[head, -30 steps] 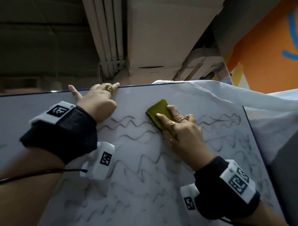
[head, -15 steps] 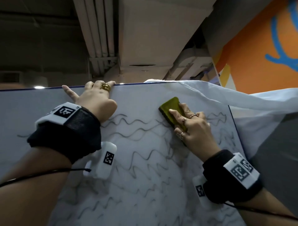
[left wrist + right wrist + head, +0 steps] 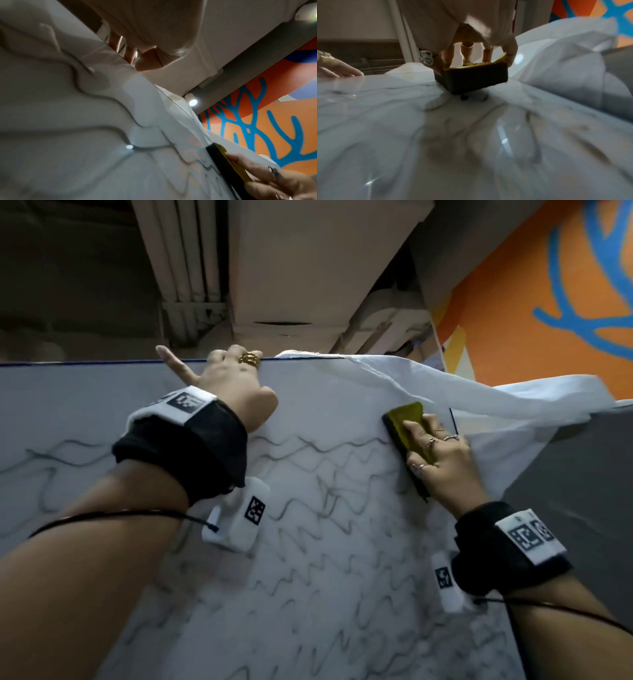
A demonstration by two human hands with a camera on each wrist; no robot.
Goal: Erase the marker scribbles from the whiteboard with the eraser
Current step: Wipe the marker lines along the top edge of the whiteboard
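The whiteboard (image 3: 329, 412) stands upright before me, covered with wavy black marker scribbles (image 3: 308, 453) and grey smears. My right hand (image 3: 442, 460) grips the yellow-backed eraser (image 3: 406, 422) and presses its dark pad against the board near the upper right corner. In the right wrist view the eraser (image 3: 471, 77) sits flat on the board (image 3: 471, 135) under my curled fingers. My left hand (image 3: 236, 385) hooks its fingers over the board's top edge, little finger sticking out. The left wrist view shows those fingers (image 3: 130, 52) behind the edge, and the eraser (image 3: 221, 162) at lower right.
A white cloth (image 3: 428, 385) drapes over the board's top right corner, just above and right of the eraser. An orange wall with blue shapes (image 3: 565, 285) rises at the right. Ceiling ducts (image 3: 191, 261) run overhead. Cables trail from both wristbands.
My right hand has slid the eraser to the right and slightly up along the top rows of scribbles, wiping out lines near the right edge. The left hand keeps its hold on the top edge.
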